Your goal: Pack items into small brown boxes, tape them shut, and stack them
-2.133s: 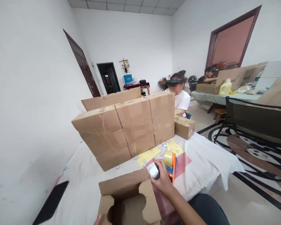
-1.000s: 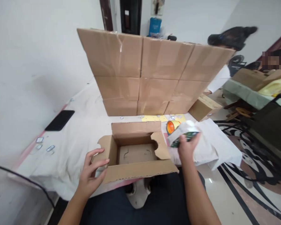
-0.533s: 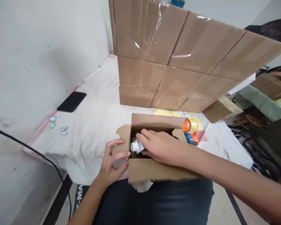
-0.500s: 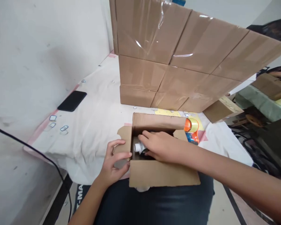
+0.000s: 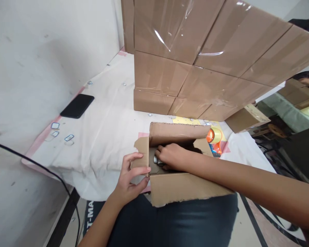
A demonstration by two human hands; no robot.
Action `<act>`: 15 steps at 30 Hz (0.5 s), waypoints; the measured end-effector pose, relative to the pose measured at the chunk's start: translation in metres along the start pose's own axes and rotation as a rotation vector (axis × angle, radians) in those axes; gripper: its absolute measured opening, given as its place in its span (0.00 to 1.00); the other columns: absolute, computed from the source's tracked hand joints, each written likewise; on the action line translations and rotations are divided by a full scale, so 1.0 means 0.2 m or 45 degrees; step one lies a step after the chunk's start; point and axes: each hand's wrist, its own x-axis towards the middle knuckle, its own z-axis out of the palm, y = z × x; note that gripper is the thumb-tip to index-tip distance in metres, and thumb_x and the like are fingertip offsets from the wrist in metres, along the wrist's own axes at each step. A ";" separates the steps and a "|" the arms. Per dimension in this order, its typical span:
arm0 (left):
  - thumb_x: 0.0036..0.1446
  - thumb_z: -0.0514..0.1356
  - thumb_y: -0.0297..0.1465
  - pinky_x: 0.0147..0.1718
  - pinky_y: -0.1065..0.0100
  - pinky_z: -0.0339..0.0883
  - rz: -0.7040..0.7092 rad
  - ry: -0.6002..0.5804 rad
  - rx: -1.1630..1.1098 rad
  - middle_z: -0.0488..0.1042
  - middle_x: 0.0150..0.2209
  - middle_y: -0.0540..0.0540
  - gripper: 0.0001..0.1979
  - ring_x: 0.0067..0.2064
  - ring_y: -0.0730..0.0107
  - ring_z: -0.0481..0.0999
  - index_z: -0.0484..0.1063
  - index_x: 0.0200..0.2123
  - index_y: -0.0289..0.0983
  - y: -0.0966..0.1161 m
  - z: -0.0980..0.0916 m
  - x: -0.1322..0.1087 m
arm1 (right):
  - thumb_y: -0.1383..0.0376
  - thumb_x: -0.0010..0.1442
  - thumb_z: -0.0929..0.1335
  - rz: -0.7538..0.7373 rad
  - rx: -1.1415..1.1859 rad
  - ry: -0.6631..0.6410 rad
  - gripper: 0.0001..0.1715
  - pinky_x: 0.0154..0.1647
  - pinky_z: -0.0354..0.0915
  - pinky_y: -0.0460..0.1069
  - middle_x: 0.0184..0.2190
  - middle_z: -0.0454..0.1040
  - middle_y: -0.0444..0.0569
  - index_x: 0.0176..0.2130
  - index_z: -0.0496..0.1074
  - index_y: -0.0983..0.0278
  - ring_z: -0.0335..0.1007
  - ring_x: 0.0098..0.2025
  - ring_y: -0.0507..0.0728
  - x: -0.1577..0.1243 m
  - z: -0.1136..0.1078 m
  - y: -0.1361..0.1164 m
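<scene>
An open cardboard box (image 5: 180,187) stands at the near edge of the cloth-covered table (image 5: 100,137), partly over my lap. My left hand (image 5: 130,178) grips the box's left flap, fingers curled round it. My right hand (image 5: 171,157) reaches down inside the box, fingers closed over a white-capped bottle (image 5: 156,160) that is almost wholly hidden under them. An orange tape dispenser (image 5: 214,140) lies just beyond the box's right flap.
A wall of stacked, taped cardboard boxes (image 5: 201,61) rises right behind the open box. A small box (image 5: 247,118) sits at its right end. A black phone (image 5: 77,105) and small stickers (image 5: 59,132) lie to the left near the wall. A black cable (image 5: 41,168) hangs at left.
My right hand carried the bottle from beside the tape dispenser into the box and pushed it deeper. My left hand took hold of the left flap and stays there.
</scene>
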 end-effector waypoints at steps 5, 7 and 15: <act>0.58 0.61 0.23 0.54 0.54 0.69 -0.006 0.007 0.011 0.65 0.55 0.42 0.13 0.58 0.59 0.68 0.73 0.44 0.45 0.00 0.00 0.00 | 0.60 0.52 0.78 0.054 0.044 -0.004 0.31 0.37 0.73 0.53 0.44 0.78 0.62 0.51 0.73 0.72 0.80 0.38 0.65 0.01 -0.02 0.02; 0.58 0.61 0.23 0.54 0.54 0.69 -0.005 0.008 0.047 0.64 0.56 0.42 0.13 0.58 0.58 0.68 0.73 0.45 0.44 0.00 0.00 0.00 | 0.57 0.52 0.78 0.071 0.235 0.067 0.34 0.39 0.73 0.54 0.44 0.79 0.62 0.52 0.72 0.72 0.80 0.41 0.66 -0.06 -0.11 0.04; 0.55 0.66 0.23 0.59 0.46 0.67 0.164 0.171 0.057 0.54 0.67 0.40 0.44 0.65 0.52 0.66 0.52 0.68 0.57 -0.01 0.01 0.06 | 0.59 0.68 0.65 0.655 1.141 1.826 0.16 0.53 0.72 0.59 0.47 0.78 0.50 0.54 0.73 0.55 0.76 0.50 0.59 -0.69 -0.03 0.17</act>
